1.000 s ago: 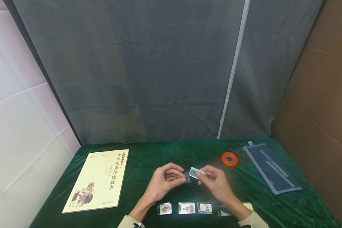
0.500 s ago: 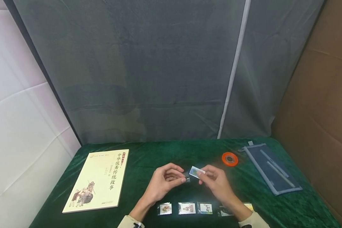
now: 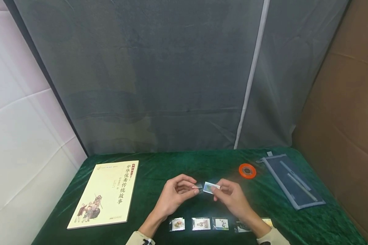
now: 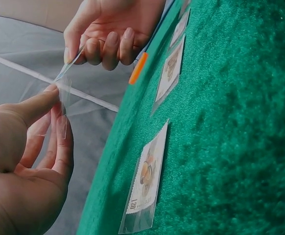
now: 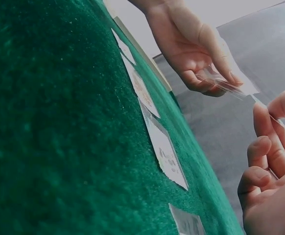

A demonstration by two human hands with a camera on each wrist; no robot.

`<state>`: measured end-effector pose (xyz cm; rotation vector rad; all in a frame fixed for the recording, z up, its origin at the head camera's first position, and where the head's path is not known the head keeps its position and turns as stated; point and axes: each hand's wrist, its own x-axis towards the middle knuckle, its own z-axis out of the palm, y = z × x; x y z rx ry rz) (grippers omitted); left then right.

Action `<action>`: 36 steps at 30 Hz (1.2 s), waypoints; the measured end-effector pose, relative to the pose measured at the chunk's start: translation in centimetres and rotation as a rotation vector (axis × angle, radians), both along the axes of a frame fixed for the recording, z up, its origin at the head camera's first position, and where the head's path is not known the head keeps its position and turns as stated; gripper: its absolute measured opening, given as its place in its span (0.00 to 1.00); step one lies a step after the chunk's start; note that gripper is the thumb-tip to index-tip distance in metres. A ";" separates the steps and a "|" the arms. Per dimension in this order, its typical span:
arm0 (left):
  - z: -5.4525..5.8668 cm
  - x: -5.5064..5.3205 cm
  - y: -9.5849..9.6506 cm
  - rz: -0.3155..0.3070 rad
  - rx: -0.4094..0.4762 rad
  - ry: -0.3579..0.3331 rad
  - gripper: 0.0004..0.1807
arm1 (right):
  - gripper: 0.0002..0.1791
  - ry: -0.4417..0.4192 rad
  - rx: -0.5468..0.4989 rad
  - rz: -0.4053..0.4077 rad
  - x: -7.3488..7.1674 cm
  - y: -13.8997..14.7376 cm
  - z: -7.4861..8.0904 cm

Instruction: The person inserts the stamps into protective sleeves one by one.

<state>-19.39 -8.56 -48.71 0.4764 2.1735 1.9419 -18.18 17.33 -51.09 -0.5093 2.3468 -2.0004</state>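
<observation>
My left hand (image 3: 177,194) pinches a small clear plastic sleeve (image 4: 65,100) between thumb and fingers. The right hand (image 3: 233,197) holds a postage stamp (image 3: 209,187) with a blue and green picture and a white border, gripped at its right end by thumb and forefinger. The stamp's left edge is close to the sleeve's opening; whether it is inside the sleeve I cannot tell. Both hands are raised above the green cloth. Below them lies a row of sleeved stamps, among them a stamp (image 3: 178,224) at the left, a middle stamp (image 3: 201,224) and a panda stamp (image 3: 221,223).
A cream book (image 3: 105,194) lies on the left of the green cloth (image 3: 159,163). An orange tape roll (image 3: 247,171) is behind my right hand. Farther right is a blue zip pouch (image 3: 291,180) with slim items inside. My right forearm partly covers a dark sleeved stamp (image 3: 241,227).
The stamp has turned slightly in my right hand and lies more level. The clear sleeve in my left hand has risen and shows more plainly beside it. Things on the cloth stay put.
</observation>
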 end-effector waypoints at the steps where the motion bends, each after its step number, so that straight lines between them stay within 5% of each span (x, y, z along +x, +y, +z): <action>1: 0.0 0.0 0.0 0.001 0.000 0.000 0.25 | 0.07 0.003 0.002 0.002 0.0 0.0 0.0; 36: -0.4 -0.2 -0.3 0.023 0.024 -0.017 0.25 | 0.06 0.050 0.042 0.041 -0.2 0.4 0.1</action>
